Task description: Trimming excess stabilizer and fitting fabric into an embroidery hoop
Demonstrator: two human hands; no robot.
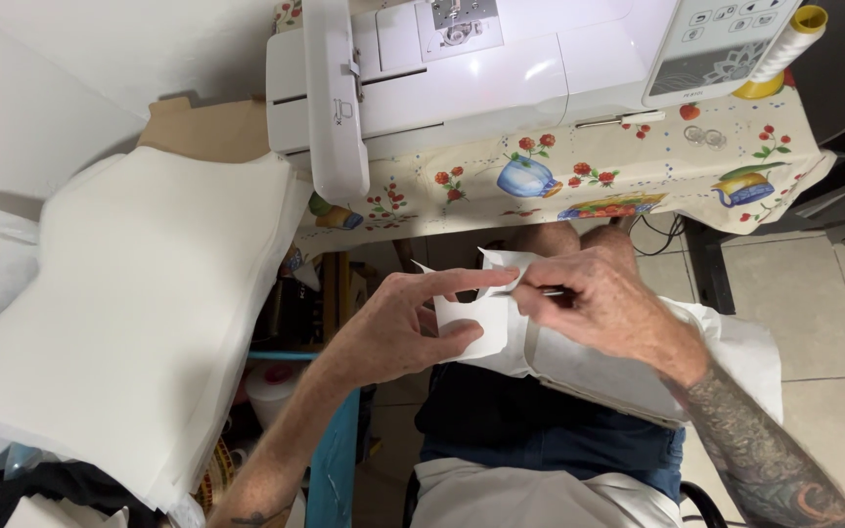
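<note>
Over my lap, my left hand [398,323] holds a small white piece of fabric or paper [476,323], thumb under it and forefinger stretched across its top. My right hand [594,298] pinches the upper edge of the same piece, with a thin metal tool [550,291] showing between its fingers; I cannot tell what kind of tool it is. More white cloth [726,352] drapes across my right thigh under the right forearm.
A white sewing and embroidery machine [462,68] stands on a table with a fruit-and-teacup patterned cloth [628,161]. A yellow thread cone [784,44] stands at its right. A thick stack of white sheets [139,293] lies at the left. Tiled floor [833,313] is at the right.
</note>
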